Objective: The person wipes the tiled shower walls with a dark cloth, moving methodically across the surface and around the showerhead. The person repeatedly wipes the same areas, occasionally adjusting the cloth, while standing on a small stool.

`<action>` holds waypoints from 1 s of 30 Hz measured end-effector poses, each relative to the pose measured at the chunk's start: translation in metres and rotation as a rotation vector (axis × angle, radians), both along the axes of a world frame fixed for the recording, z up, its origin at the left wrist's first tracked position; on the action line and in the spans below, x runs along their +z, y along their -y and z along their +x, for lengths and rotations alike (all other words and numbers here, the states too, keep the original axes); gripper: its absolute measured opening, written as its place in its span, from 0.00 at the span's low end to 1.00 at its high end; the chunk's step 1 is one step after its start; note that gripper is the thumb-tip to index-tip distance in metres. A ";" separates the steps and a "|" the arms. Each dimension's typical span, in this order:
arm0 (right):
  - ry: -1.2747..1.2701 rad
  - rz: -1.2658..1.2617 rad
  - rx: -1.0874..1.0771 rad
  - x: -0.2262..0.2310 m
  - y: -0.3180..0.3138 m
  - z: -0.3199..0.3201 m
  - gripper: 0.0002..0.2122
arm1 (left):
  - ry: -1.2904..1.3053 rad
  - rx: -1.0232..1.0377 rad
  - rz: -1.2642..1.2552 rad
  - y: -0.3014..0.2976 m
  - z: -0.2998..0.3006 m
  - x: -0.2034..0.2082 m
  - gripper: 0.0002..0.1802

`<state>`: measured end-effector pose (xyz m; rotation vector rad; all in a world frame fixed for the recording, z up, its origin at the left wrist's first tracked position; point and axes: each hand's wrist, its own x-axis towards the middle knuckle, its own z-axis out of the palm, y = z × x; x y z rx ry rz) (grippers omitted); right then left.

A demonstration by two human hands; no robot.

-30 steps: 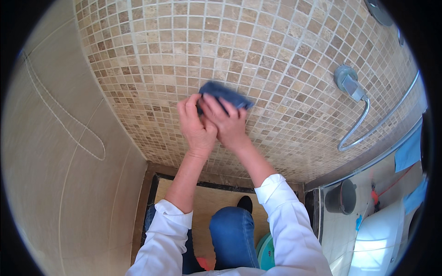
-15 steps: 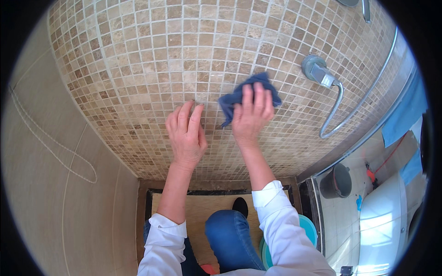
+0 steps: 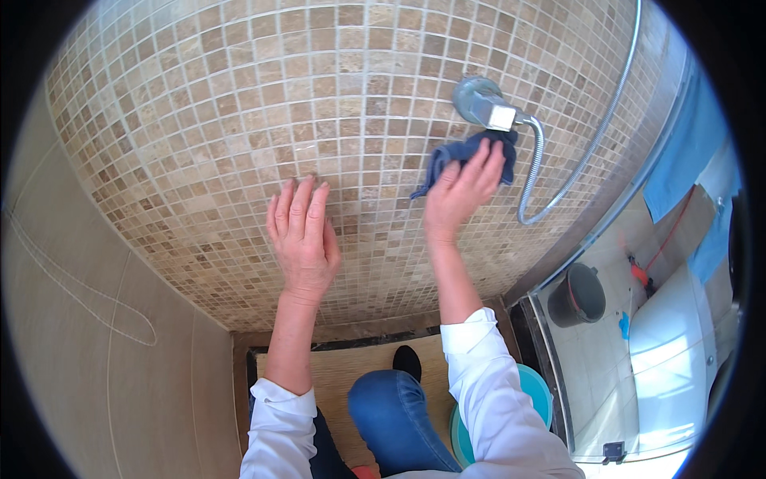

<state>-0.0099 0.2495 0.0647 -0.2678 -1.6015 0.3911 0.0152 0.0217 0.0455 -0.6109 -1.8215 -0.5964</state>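
My right hand presses a dark blue cloth against the brown mosaic tile wall. The cloth's upper right part lies just below the chrome shower fitting, near its hose. My left hand rests its fingertips on the tiles to the left, fingers extended and holding nothing. Part of the cloth is hidden beneath my right hand.
A turquoise basin stands by my right arm. Beyond the glass edge are a dark bucket and a white tub-like fixture. Blue cloth hangs at the right. A beaded cord hangs at the left wall.
My right hand has slid the cloth rightward across the tiles, up to the shower fitting. My left hand stays near the wall with its fingers a little straighter. The view has shifted right.
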 end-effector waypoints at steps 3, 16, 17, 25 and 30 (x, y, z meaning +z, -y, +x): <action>0.069 0.216 -0.012 -0.018 0.035 -0.008 0.27 | -0.038 -0.037 -0.041 -0.013 0.002 0.016 0.30; 0.084 0.095 0.080 -0.063 -0.033 0.018 0.28 | -0.319 -0.097 -0.348 -0.089 -0.053 0.110 0.32; 0.146 0.097 0.090 -0.095 -0.027 0.021 0.28 | -0.358 -0.051 -0.383 -0.085 -0.063 0.104 0.32; 0.043 0.095 0.111 -0.035 -0.037 0.017 0.28 | -0.385 0.035 -0.385 -0.085 -0.065 0.097 0.31; -0.001 0.112 0.096 0.016 -0.025 0.003 0.28 | -0.383 0.048 -0.364 -0.087 -0.065 0.097 0.30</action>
